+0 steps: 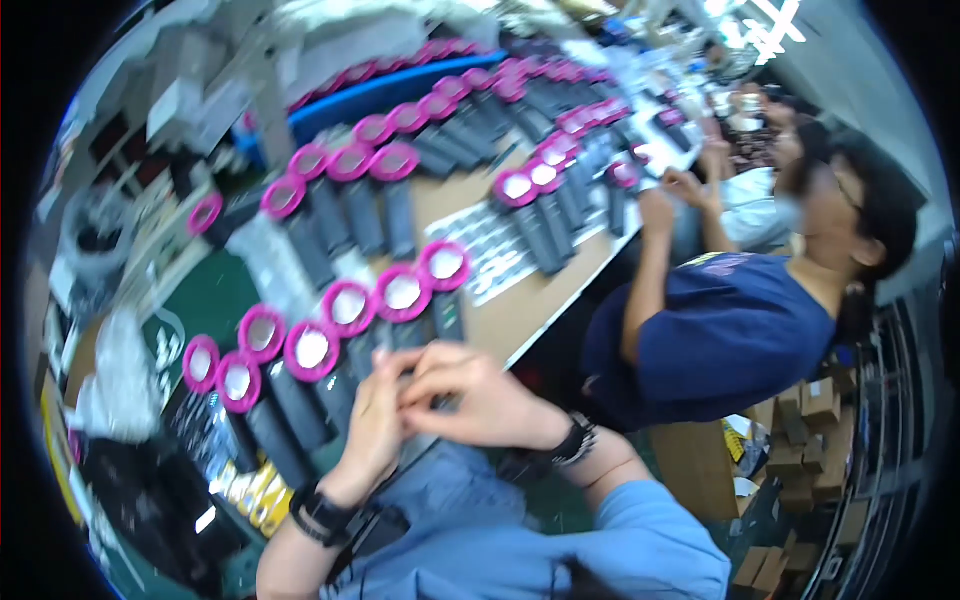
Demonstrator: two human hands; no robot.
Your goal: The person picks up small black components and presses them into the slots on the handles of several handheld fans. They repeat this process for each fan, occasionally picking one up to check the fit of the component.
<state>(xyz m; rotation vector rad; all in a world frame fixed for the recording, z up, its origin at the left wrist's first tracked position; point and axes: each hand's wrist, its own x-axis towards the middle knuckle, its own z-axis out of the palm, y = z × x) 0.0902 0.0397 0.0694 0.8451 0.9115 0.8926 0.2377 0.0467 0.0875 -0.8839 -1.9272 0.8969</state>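
Note:
My left hand (374, 418) and my right hand (465, 395) meet just above the near edge of the table, fingertips touching. The fingers of both are closed in a pinch. Whatever lies between them, if anything, is hidden or too small to name. Close beyond my hands stands a row of dark grey handle-shaped devices, each topped by a magenta ring with a pale middle, such as the ring (403, 292) and the ring (312, 349). One dark grey handle (278, 440) of that row lies left of my left wrist.
More ringed devices (350, 160) line the table toward the far end, by a blue bar (390, 95). A printed sheet (490, 255) lies on the brown tabletop (500, 325). At right sits a person in a navy shirt (720, 325), others beyond. Cardboard boxes (815, 430) are stacked lower right.

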